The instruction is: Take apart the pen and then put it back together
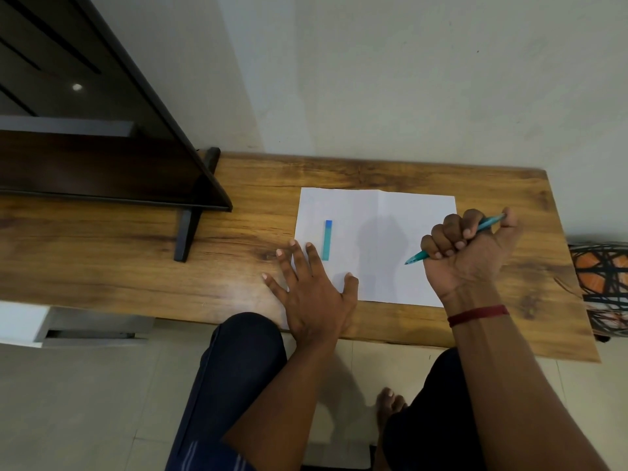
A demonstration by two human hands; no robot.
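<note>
While your right hand (pixel 469 248) was closed in a fist round the pen (pixel 417 257), the items stood thus.

Pen: barrel wrapped by your fingers, over the right part of the paper (pixel 373 212). The tip poked out toward the left and toward you, the rear end past the thumb to the far right, so the long axis lay on a slant.

Cap (pixel 327 240): loose on the left part of the paper, well apart from the tip. Its long axis ran away from you, blue end farthest.

Left hand (pixel 312 290): flat, fingers straight and spread, holding nothing. It rested on the table (pixel 136 249) with the thumb on the paper and one fingertip just beside the cap's near end.

Judgement: the cap lay left of your grip, and your left hand was much the nearer to it. The cap would likely need turning to match the barrel's slant. Which end of the cap was open could not be told.
</note>
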